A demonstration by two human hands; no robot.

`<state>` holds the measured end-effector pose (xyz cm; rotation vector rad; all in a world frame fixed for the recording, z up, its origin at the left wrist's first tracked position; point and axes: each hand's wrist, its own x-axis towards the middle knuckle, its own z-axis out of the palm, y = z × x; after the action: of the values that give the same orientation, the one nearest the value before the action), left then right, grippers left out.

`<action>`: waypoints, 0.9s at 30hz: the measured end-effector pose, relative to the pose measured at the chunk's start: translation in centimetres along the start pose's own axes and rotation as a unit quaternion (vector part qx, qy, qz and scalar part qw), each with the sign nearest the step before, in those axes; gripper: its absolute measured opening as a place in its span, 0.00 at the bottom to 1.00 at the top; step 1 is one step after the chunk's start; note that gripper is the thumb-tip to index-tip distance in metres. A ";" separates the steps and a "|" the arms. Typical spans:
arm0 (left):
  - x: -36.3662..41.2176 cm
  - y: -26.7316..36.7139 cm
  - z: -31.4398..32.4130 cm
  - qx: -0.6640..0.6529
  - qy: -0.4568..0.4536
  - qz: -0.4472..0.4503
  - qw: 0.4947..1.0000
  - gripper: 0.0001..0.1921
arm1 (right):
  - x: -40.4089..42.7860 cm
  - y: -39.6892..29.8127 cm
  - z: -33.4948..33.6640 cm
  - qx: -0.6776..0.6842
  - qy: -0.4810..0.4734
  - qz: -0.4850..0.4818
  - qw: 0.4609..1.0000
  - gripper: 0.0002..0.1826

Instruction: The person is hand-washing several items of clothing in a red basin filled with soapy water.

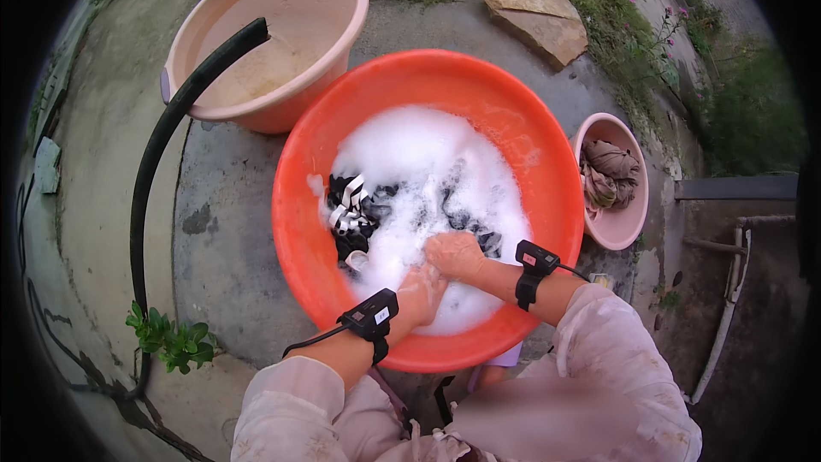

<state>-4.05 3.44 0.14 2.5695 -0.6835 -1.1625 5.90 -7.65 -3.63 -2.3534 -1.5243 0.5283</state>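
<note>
A large orange plastic basin (431, 70) stands before me, holding white suds (410, 141) and wet black-and-white clothes (351, 215). My left hand (423, 289) is low in the basin, partly covered by foam, against the other hand; its fingers are hidden. My right hand (454, 255) is curled just above and beside it, over the suds. Whether either hand grips fabric cannot be made out. Dark cloth (484, 237) shows through the foam beyond my right hand. Both wrists wear strapped black devices with cables.
A pale pink tub (308, 93) of water stands at the upper left, with a black hose (151, 160) over its rim. At the right, a small pink basin (619, 231) holds brownish cloth (609, 170). A large stone (539, 19) lies beyond, near weeds. A green plant (173, 340) grows at lower left.
</note>
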 end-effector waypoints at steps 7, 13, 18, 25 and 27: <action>1.0 0.7 -0.9 0.002 0.042 0.004 0.999 0.41 | 5.7 11.3 -0.5 -0.158 0.098 0.255 0.949 0.13; 0.2 -0.3 1.2 -0.007 0.091 -0.010 0.996 0.41 | 4.2 4.6 -2.4 -0.108 0.052 0.188 0.975 0.14; 0.3 -0.6 1.2 -0.030 0.015 -0.005 0.999 0.37 | 1.2 -0.8 -0.9 -0.055 -0.026 0.083 0.995 0.10; 1.3 0.4 -0.1 -0.013 0.090 -0.008 0.996 0.37 | 7.0 10.7 -1.0 -0.179 0.068 0.256 0.948 0.11; 1.3 0.5 0.3 -0.024 0.092 -0.005 0.995 0.39 | 7.8 10.6 -2.1 -0.190 0.079 0.297 0.932 0.11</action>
<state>-3.73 2.35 -0.71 2.6000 -0.5936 -0.9168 18.34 -4.79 -7.46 -3.0822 -0.8807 0.1541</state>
